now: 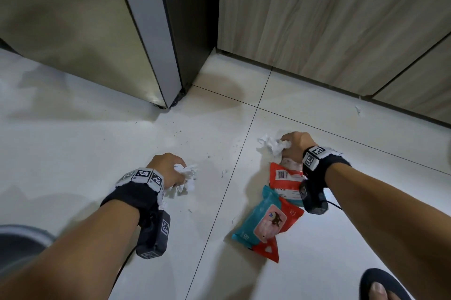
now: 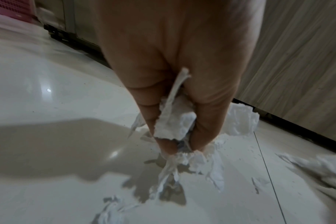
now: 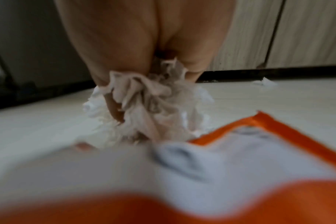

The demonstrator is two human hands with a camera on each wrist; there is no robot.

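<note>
My left hand [image 1: 168, 168] grips a crumpled wad of white tissue [image 1: 186, 176] down on the white tiled floor [image 1: 73, 153]; in the left wrist view the torn tissue [image 2: 175, 124] is squeezed between curled fingers [image 2: 211, 121]. My right hand [image 1: 294, 147] clutches another wad of white tissue [image 1: 273, 146] on the floor, further away and to the right; the right wrist view shows that bunched tissue [image 3: 150, 103] held in the fist. Two wet-wipe packs lie under my right wrist: a red one [image 1: 285, 177] and a teal-and-red one [image 1: 266, 221].
A steel fridge [image 1: 85, 31] stands at the back left and wood-grain cabinets [image 1: 329, 19] at the back right. Small tissue scraps [image 2: 113, 212] and dark crumbs [image 1: 175, 128] dot the floor. My sandalled foot [image 1: 380, 287] is at bottom right; a grey round object [image 1: 19, 246] sits at the left edge.
</note>
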